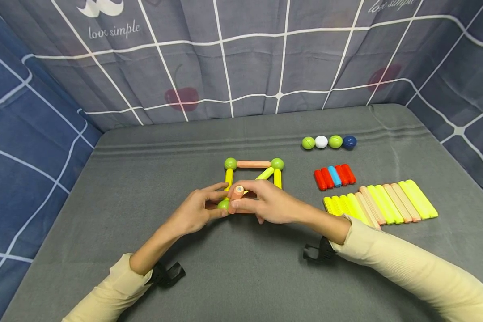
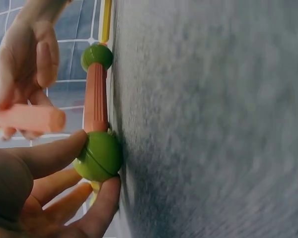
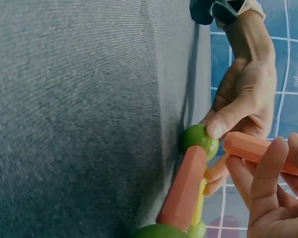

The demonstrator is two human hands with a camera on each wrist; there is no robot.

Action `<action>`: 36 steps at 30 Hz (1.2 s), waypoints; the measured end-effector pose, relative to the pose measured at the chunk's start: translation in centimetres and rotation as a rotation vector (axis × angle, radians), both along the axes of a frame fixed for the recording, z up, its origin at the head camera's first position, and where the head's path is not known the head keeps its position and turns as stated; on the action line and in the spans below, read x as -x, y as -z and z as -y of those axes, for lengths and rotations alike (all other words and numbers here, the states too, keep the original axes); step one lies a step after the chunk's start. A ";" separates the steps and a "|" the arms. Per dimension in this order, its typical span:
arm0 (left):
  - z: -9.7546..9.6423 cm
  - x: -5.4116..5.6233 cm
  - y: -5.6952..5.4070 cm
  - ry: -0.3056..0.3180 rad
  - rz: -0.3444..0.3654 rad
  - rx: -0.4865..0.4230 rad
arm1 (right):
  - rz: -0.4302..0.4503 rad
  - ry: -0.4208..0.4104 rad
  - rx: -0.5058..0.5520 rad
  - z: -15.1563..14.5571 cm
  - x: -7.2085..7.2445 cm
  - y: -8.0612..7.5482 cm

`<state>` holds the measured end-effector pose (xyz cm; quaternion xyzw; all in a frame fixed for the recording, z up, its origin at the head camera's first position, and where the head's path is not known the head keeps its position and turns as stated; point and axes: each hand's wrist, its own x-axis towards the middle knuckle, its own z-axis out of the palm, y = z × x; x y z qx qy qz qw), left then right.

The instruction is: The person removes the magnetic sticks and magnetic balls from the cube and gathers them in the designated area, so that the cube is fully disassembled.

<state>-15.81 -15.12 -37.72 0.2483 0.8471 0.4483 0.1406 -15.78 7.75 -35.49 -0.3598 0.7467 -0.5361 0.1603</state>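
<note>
A square frame of green balls and rods lies flat on the table. Its far orange rod joins two green balls, yellow rods run down both sides, and a yellow-green rod crosses it diagonally. At the near left corner, my left hand pinches the green ball between thumb and fingers. My right hand grips a loose orange rod, tilted upward, with one end close above that ball. A small gap shows between them in the left wrist view. The right hand hides the near right corner in the head view.
Right of the frame lie a row of red rods with a blue one, and a row of yellow and orange rods. Behind them several balls stand in line. A checked curtain borders the table.
</note>
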 end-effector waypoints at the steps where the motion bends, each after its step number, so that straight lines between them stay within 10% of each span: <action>1: 0.0 0.0 0.0 0.002 0.003 -0.001 | 0.000 0.005 0.004 -0.1 -0.1 -0.1; 20: 0.2 0.0 0.1 -0.001 0.021 -0.006 | 0.007 0.185 -0.054 -3.2 -1.1 -1.6; 36: 0.2 -0.1 0.2 -0.006 0.024 0.001 | 0.029 0.284 0.127 -8.2 -1.7 -1.4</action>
